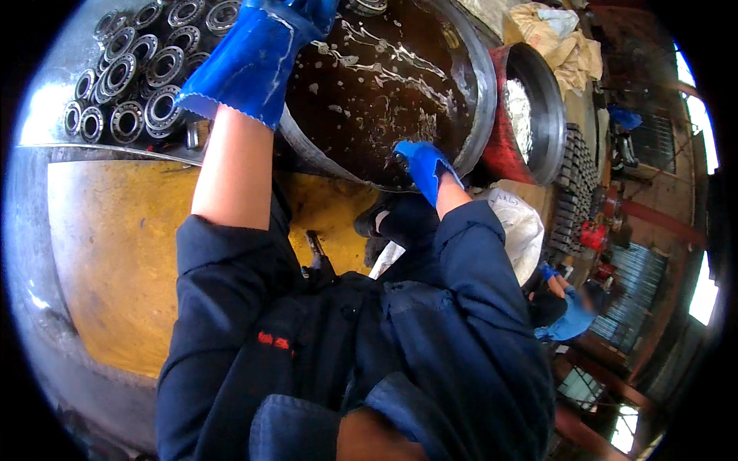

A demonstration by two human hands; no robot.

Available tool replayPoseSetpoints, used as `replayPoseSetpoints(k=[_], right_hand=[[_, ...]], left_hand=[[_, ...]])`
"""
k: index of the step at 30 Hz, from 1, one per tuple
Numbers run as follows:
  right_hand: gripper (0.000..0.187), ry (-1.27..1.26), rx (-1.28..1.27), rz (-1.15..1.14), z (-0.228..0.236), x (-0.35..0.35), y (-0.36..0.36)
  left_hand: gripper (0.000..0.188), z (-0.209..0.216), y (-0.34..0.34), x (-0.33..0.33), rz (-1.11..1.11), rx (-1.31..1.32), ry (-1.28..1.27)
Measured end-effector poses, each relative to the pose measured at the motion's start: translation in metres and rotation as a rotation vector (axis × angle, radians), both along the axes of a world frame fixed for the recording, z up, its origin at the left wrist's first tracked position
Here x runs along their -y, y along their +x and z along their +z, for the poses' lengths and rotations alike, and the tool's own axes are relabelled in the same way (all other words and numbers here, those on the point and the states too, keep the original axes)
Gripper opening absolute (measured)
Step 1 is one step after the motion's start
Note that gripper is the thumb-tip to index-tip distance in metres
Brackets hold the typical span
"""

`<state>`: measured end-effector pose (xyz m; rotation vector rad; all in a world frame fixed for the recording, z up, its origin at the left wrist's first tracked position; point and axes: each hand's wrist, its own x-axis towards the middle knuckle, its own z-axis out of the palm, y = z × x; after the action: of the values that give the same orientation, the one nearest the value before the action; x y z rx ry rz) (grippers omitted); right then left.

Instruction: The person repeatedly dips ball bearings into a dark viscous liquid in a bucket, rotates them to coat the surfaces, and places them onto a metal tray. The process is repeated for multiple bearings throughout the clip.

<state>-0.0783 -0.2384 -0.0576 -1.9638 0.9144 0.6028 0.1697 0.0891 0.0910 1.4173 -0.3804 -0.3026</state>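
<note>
Bearings (152, 71) crowd the worktop (48, 111) near edge, left of the closer left hand (288, 34); right hand (423, 163) at the drum (484, 84) rim, both grips indiscernible.

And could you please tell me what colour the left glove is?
The left glove is bright blue, best seen in the head view.

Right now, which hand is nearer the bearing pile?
Left. The left hand is just right of the bearing pile, its cuff overlapping it in view; the right hand is farther right, at the drum's near rim.
</note>
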Motion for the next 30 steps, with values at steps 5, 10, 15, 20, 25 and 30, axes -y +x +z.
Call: replayPoseSetpoints(k=[5, 10, 15, 20, 25, 30], right_hand=[[0.028, -0.793, -0.26, 1.048, 0.033, -0.05, 0.029], [0.027, -0.739, -0.21, 1.128, 0.039, -0.059, 0.038], [0.044, -0.273, 0.027, 0.307, -0.013, 0.039, -0.018], [0.03, -0.809, -0.233, 0.985, 0.046, -0.057, 0.029], [0.037, -0.76, -0.247, 1.091, 0.04, -0.042, 0.023], [0.048, -0.261, 0.002, 0.236, 0.016, -0.037, 0.008]], left_hand=[[0.039, -0.003, -0.004, -0.002, -0.042, -0.777, -1.258], [0.039, -0.037, 0.01, -0.014, -0.083, -0.534, -1.252], [0.037, 0.015, -0.004, 0.024, -0.065, -0.687, -1.217], [0.036, 0.01, -0.007, -0.007, 0.118, -0.868, -1.18], [0.034, 0.005, -0.003, -0.005, 0.033, -0.873, -1.251], [0.035, 0.004, 0.0, -0.011, 0.06, -0.864, -1.2]])
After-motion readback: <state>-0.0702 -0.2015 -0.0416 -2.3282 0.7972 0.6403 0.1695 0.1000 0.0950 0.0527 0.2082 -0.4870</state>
